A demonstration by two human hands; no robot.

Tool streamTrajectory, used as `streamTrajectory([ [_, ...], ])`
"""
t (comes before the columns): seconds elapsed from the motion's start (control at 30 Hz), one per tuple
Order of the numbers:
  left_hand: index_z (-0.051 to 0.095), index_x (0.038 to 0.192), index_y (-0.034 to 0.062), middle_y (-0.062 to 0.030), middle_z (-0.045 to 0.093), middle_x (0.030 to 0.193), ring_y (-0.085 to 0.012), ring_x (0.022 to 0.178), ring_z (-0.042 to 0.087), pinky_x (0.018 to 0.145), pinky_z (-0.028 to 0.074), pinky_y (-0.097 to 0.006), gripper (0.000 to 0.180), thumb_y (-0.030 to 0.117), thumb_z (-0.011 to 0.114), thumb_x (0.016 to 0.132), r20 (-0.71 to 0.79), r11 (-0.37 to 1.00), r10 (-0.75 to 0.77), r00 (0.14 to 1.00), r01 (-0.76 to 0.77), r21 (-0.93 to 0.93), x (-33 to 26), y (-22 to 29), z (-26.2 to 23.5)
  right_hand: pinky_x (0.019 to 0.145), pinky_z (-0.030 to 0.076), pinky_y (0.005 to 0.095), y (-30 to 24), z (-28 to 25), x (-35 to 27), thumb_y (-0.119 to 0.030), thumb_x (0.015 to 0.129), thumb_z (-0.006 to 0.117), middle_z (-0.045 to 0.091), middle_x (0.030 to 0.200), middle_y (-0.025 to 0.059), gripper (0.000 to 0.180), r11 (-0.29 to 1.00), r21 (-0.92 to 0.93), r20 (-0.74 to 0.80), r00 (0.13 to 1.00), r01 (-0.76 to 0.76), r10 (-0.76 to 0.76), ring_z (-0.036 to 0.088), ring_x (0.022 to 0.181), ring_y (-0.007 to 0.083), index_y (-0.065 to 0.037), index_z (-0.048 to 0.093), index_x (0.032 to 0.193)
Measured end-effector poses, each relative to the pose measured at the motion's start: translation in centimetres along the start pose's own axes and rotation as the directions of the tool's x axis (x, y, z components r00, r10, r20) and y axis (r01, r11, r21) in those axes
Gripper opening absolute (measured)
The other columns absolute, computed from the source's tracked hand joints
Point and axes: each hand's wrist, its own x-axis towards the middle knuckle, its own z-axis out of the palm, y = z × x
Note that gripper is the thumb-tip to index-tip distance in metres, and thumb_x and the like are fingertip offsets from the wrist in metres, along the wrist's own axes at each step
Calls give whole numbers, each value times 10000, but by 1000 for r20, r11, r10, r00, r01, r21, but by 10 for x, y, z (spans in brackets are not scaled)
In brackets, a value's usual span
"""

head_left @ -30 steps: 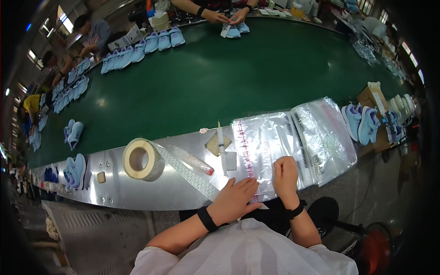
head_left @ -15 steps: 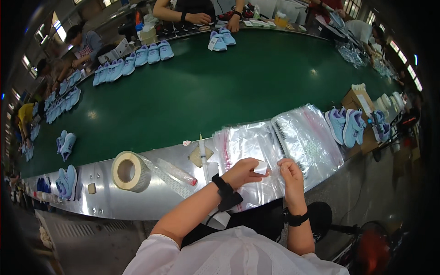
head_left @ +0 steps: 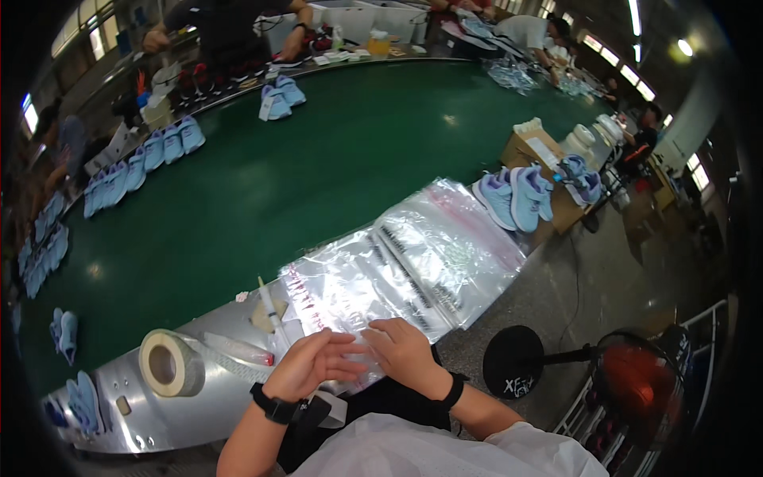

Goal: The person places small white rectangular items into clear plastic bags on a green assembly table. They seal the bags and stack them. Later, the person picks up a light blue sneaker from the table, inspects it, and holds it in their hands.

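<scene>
My left hand is held palm inward over the near edge of the clear plastic bags, fingers spread and nothing visible in it. Facing it, my right hand has its fingers stretched out above the same bags, with its fingertips close to the left ones. A second pile of clear zip bags overlaps the first on the right. White paper hangs by my left wrist. Left of the bags lie a slim white syringe-like tool and a clear packet with a red end.
A label roll stands on the metal table edge. Pale blue shoes stand beyond the bags by a cardboard box. More shoes line the green surface. A fan stands at right. Other people work across the table.
The view has swung to the right. My left hand has opened and the small white label no longer shows in it. My right hand has let go of the bag's edge.
</scene>
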Motion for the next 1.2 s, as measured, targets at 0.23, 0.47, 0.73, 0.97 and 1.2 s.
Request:
streamTrajectory([
  [0.23,328,1337,-33,-205,554,1192,-284,986,628,830,524,-363,477,262,432,977,-226,980,81,971,-36,196,12,-33,-5,578,493,259,44,-39,32,-208,950,469,638,904,93,242,303,804,167,684,-511,710,638,715,171,-5,601,941],
  [0.47,556,1043,-26,-154,650,887,-226,773,661,701,528,-304,340,287,448,966,-389,941,285,876,-179,287,-89,-36,-15,623,432,270,194,-115,-47,-118,899,511,602,890,67,154,665,316,-516,466,-676,719,559,725,147,11,567,960],
  [0.73,571,932,5,-67,631,722,-119,557,581,503,448,-221,309,311,526,937,-604,955,138,785,56,291,-93,-63,-40,655,430,263,26,-31,-7,-43,869,537,577,1001,83,138,891,255,-207,879,-376,430,552,835,166,-16,588,994],
  [0.97,587,869,34,2,567,668,-60,536,494,491,400,-188,246,273,568,926,-493,968,247,834,-190,164,-103,-68,-44,649,442,247,-80,41,26,-114,897,566,625,884,51,143,663,602,575,818,-445,26,557,768,109,-6,596,986],
  [1.2,553,631,44,-54,489,511,-154,438,479,442,384,-297,262,153,764,739,-517,500,847,121,144,854,-139,-69,-12,616,461,325,-96,70,36,-204,873,605,623,761,126,179,699,607,596,799,-378,-85,602,663,235,-26,618,881],
])
